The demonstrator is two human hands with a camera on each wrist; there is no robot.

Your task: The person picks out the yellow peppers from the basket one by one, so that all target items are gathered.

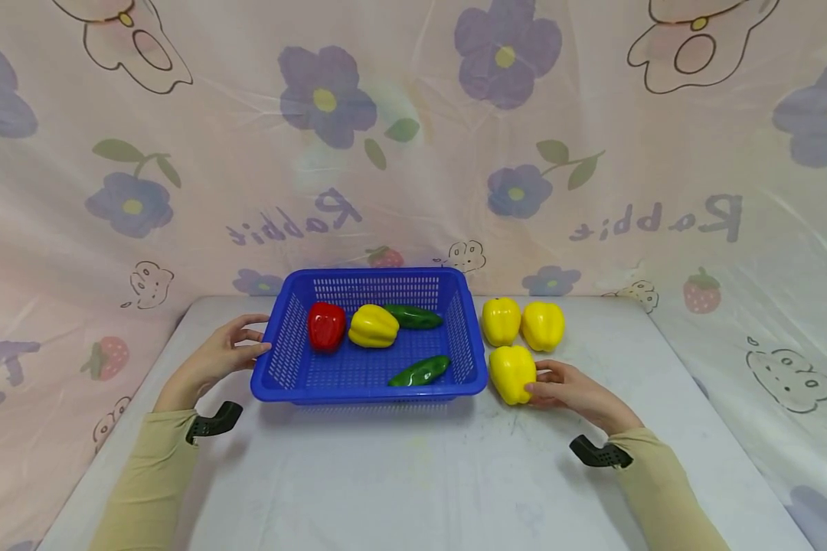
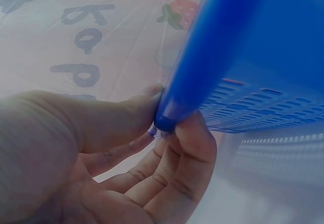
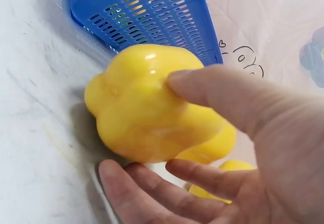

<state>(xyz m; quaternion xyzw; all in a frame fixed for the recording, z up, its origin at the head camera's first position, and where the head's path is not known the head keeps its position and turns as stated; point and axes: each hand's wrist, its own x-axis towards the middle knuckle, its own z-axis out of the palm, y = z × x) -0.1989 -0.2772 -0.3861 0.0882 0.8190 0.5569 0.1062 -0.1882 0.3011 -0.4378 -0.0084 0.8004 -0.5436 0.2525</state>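
A blue plastic basket (image 1: 368,396) stands on the table, holding a red bell pepper (image 1: 327,327), a yellow bell pepper (image 1: 374,327) and two green peppers (image 1: 420,371). My left hand (image 1: 222,353) pinches the basket's left rim, thumb on one side and index finger under it, as the left wrist view shows. To the right of the basket, my right hand (image 1: 572,394) holds another yellow bell pepper (image 3: 147,102) between thumb and fingers. In the right wrist view the thumb lies on its top side and the fingertips along its lower side.
Two more yellow bell peppers (image 1: 501,322) sit side by side behind the held one, close to the basket's right wall. A white table (image 1: 400,482) carries everything. Behind it hangs a printed curtain (image 1: 413,176). Black wrist mounts (image 1: 215,420) stick out from both sleeves.
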